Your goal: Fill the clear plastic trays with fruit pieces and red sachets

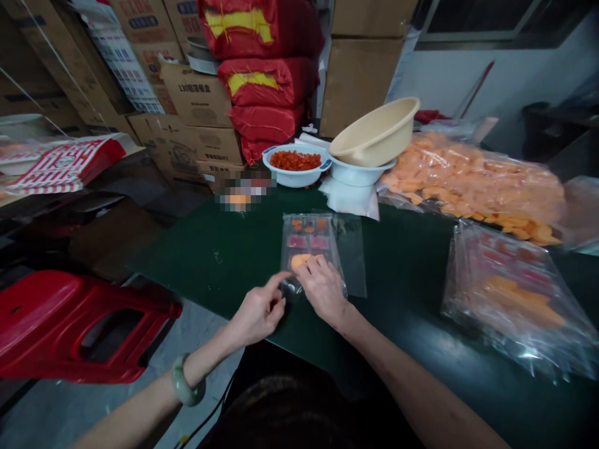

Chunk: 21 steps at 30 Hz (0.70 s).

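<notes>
on the table (196,240), the packet (309,236) points lengthwise away, left grip (259,310) parted, empty, right grip (324,288) curled, hold unclear

Pc (299,260) lt orange, tbl (201,249) dk grn, stool (32,315) red, basin (367,138) cream.

Dim light, glare on tabletop (435,349)

Seemingly a packing workshop and storeroom, cardboard boxes (199,93) piled high, red bundles (266,81) in a stack, a green table (196,240) with basins (379,134), a large bag of orange pieces (477,178), and filled clear packets (515,290).
</notes>
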Each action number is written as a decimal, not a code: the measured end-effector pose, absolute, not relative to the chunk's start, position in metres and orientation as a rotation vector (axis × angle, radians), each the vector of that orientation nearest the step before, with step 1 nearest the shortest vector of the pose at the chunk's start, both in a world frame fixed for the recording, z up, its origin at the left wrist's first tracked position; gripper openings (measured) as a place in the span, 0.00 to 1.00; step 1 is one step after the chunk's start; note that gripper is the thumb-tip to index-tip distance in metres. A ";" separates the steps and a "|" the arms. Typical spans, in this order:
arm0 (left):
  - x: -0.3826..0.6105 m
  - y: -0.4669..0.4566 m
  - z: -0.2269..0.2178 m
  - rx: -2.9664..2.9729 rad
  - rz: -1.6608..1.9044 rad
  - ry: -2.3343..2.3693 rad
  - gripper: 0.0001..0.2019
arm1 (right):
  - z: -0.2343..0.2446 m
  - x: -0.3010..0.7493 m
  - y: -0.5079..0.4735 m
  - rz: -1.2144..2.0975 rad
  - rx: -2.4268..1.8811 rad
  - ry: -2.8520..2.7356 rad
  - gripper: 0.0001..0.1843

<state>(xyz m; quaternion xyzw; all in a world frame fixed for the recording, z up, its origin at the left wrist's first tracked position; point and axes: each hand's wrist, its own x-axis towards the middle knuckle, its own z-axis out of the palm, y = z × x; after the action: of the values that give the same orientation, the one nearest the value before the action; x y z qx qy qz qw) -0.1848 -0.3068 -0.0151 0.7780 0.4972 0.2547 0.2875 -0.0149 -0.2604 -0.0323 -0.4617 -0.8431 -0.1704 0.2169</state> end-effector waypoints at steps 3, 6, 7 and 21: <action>-0.189 -0.291 0.004 1.586 0.920 1.487 0.22 | -0.033 -0.011 -0.258 -0.590 -1.100 -2.249 0.11; -0.186 -0.267 0.019 1.261 0.898 1.583 0.25 | -0.029 -0.009 -0.257 -0.639 -0.935 -2.174 0.14; -0.183 -0.260 0.022 1.163 0.821 1.539 0.26 | -0.027 -0.010 -0.257 -0.638 -0.888 -2.157 0.15; -0.102 -0.272 0.044 0.897 1.021 0.976 0.20 | 0.053 0.051 -0.339 -0.652 -1.160 -2.196 0.09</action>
<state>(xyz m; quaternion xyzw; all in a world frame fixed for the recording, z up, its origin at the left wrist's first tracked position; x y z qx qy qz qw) -0.1025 -0.2722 0.0442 0.3979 0.4331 0.4528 0.6701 0.0506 -0.3386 0.0532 -0.4332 -0.8203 -0.2435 0.2830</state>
